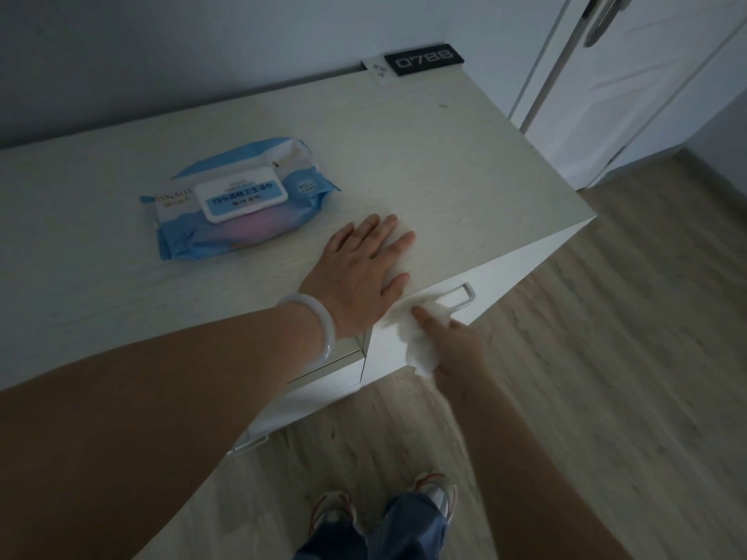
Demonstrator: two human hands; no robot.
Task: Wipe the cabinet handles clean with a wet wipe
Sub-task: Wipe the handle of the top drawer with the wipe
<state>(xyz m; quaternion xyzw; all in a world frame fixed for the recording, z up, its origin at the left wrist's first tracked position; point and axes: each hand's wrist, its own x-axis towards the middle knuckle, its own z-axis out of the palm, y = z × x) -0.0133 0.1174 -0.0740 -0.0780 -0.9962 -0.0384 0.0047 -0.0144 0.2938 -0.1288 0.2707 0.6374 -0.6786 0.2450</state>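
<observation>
- Left hand (364, 268) flat on top of the cabinet (404, 155), palm down, fingers (388, 226) straight & spread, grasping nothing; thumb at the front edge.
- White bangle (313, 317) on the left wrist.
- Right hand (456, 345) in front of the cabinet, just below the top edge, fingers curled round a crumpled white wet wipe (420, 337); index finger stretched over the wipe twd the handle.
- Wipe bunched over the left part of the upper metal handle (461, 295); handle's right end & corner bare, sticks out from the white front.
- Pack of wet wipes (238, 198) lies flat on cabinet top, left of & behind the left hand, well apart from it; blue/white wrap, white flap lid closed, "75%" printed on it.
- 2nd handle (250, 442) lower on the front, by the left forearm, partly hidden.
- Back right corner of the top: black plaque (424, 58) reading "0788", small white card (378, 70) touching its left side.
- White door (630, 82) w/ metal lever at far right; wood-look floor (586, 357) below.
- Person's shoes (432, 495) & blue trouser legs at bottom of view.
- Scene dim; right hand a bit blurred.
</observation>
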